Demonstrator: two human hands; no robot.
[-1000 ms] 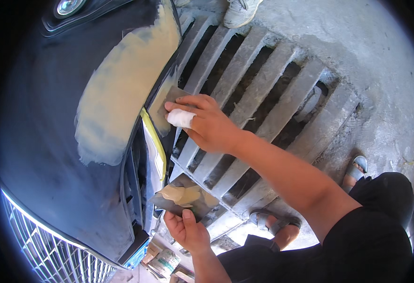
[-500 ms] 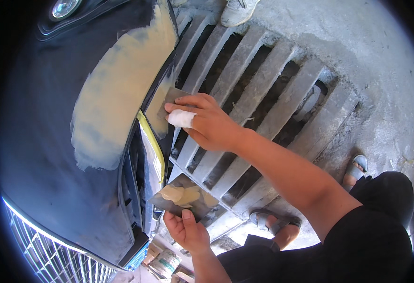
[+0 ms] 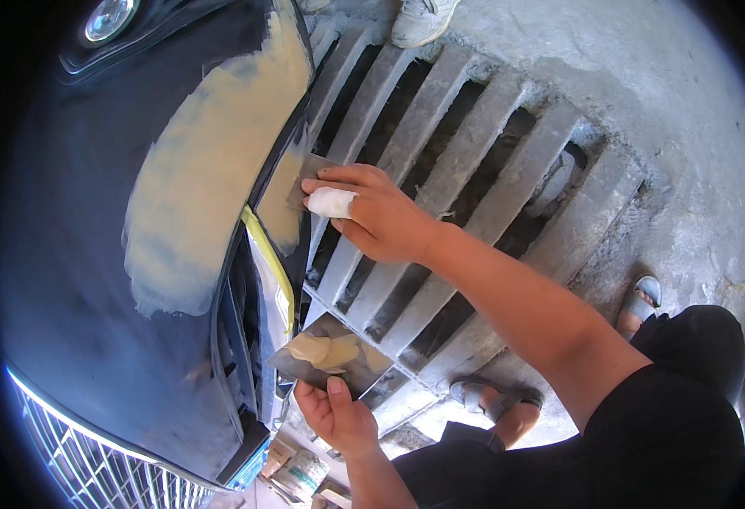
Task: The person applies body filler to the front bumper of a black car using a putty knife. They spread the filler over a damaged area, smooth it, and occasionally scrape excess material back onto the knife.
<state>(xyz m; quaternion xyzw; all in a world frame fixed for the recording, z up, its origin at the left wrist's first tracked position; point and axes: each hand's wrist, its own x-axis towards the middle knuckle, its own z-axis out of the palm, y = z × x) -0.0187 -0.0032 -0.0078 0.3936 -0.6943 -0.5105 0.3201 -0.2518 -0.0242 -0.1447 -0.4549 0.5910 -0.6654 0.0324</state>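
My right hand (image 3: 372, 216), with a white wrapping on one finger, grips a thin metal spreader (image 3: 320, 163) on a narrow dark strip smeared with beige filler (image 3: 279, 204), beside the bumper's edge. Below it, my left hand (image 3: 336, 411) holds a square metal plate (image 3: 359, 377) by its lower edge, with beige putty (image 3: 321, 349) on top. A wide beige filler patch (image 3: 194, 178) covers part of the dark car bumper (image 3: 75, 271). Yellow masking tape (image 3: 275, 267) runs along a light piece just below the strip.
A slatted concrete drain grate (image 3: 499, 212) lies underneath. A lamp (image 3: 109, 19) and chrome grille (image 3: 92, 462) are on the bumper. Someone's white shoe (image 3: 419, 21) is at the top. My sandalled feet (image 3: 508, 411) stand lower right. Containers (image 3: 300, 475) sit at the bottom.
My right hand with the spreader has shifted very slightly right along the strip. The bumper sits a little further left and lower in view. My left hand and plate are nearly unchanged.
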